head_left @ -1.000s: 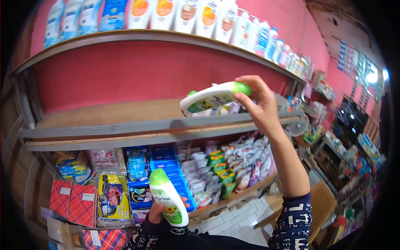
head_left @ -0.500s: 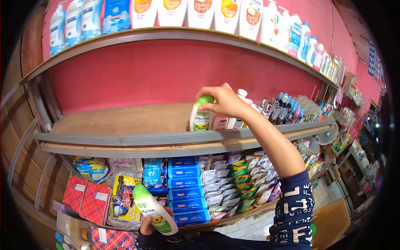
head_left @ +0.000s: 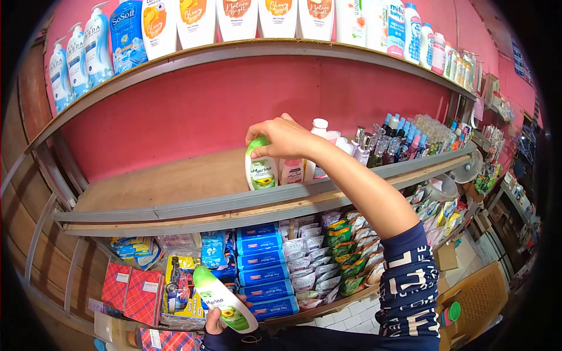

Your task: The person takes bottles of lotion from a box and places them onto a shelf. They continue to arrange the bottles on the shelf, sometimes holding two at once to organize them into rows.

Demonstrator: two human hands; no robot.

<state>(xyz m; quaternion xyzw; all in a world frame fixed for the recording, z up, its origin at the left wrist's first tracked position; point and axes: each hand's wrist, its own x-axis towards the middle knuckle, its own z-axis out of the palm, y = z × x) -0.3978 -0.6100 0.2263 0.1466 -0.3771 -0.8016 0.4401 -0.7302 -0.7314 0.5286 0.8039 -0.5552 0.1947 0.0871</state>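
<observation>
My right hand reaches onto the middle shelf, its fingers closed around the green cap of a Marina lotion bottle. That bottle stands nearly upright just behind the shelf's grey front rail. Right beside it is a smaller pink Marina bottle, followed by a white-capped bottle partly hidden by my wrist. Low in front of my body, my left hand grips a second green-capped lotion bottle, which leans with its cap to the upper left. Only the thumb and some fingertips of that hand show.
Several large lotion bottles line the upper shelf. Small perfume bottles crowd the middle shelf's right end. Below lie blue packs, rows of sachets and red plaid boxes. A grey rail edges the middle shelf.
The view has shifted and tilted slightly, so the shelves sit differently in the picture. Both hands keep hold of their lotion bottles; the one on the shelf faces forward more plainly.
</observation>
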